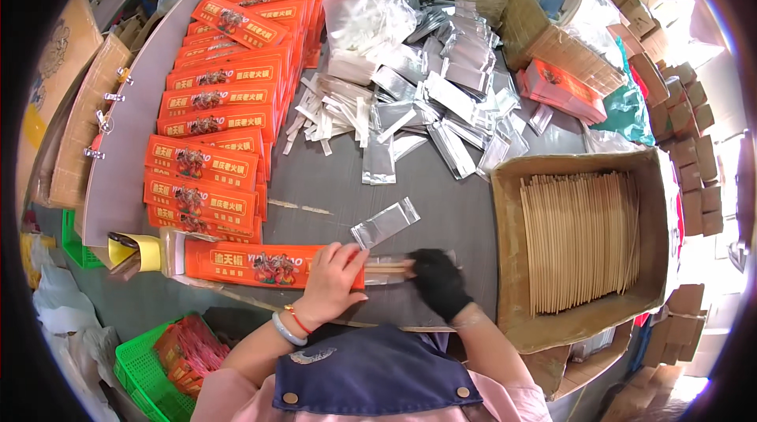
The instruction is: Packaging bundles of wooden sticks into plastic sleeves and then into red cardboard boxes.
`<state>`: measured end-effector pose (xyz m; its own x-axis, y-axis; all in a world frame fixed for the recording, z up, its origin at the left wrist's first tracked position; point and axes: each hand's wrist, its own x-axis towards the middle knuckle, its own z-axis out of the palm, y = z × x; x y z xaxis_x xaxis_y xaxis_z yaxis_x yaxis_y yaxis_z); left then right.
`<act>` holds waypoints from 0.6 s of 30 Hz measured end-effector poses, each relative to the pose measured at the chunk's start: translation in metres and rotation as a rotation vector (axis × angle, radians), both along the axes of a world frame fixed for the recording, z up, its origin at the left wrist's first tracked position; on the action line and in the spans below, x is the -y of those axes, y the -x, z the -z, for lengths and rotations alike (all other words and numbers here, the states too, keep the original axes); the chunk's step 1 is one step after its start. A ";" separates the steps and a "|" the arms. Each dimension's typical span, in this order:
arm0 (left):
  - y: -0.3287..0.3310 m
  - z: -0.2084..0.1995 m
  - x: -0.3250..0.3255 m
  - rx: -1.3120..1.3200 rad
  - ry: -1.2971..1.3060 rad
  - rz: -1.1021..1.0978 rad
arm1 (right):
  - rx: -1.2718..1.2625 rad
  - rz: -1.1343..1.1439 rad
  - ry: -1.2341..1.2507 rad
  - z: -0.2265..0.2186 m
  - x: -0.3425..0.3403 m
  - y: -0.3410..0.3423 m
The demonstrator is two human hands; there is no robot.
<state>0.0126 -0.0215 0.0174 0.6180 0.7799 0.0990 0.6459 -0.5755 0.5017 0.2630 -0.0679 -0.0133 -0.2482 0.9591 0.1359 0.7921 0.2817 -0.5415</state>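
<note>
A red printed paper sleeve (236,263) lies lengthwise at the table's front edge. My left hand (331,280), bare with a bracelet and a red cord at the wrist, grips its right end, fingers on top and thumb along the lower edge. Level with that end, my right hand (438,280) in a black glove is closed and blurred by motion. From its fingers a pair of wooden chopsticks (388,268) points toward the sleeve's end, beside a clear-and-silver packet (380,278). Whether the tips are inside the sleeve is hidden. Just beyond lies another flat silver packet (386,222).
Stacked red sleeves (213,118) cover the left side. Silver packets (465,67) and white paper strips (335,110) are heaped at the back. To the right stands a cardboard box (509,248) of chopsticks (579,240). A green basket (130,367) sits below at left.
</note>
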 end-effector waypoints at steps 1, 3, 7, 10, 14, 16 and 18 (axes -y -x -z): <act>0.001 0.002 -0.003 0.000 -0.001 -0.011 | 0.084 0.124 -0.025 0.001 0.003 -0.017; 0.003 0.007 -0.004 -0.015 0.018 0.027 | 0.010 0.250 0.107 0.000 0.015 -0.023; -0.009 0.016 -0.010 0.018 0.002 0.059 | -0.734 0.063 0.209 0.004 0.000 0.069; -0.003 0.010 -0.021 0.046 -0.059 0.060 | -0.294 0.109 0.116 -0.016 -0.003 0.056; -0.001 -0.031 -0.040 -0.202 0.011 0.358 | 0.166 0.056 0.061 -0.036 -0.003 0.024; 0.013 -0.067 -0.063 -0.186 0.011 0.413 | 0.091 0.130 -0.045 -0.055 -0.001 0.011; 0.046 -0.080 -0.108 -0.121 -0.108 0.298 | 0.040 0.283 -0.019 -0.056 0.005 -0.008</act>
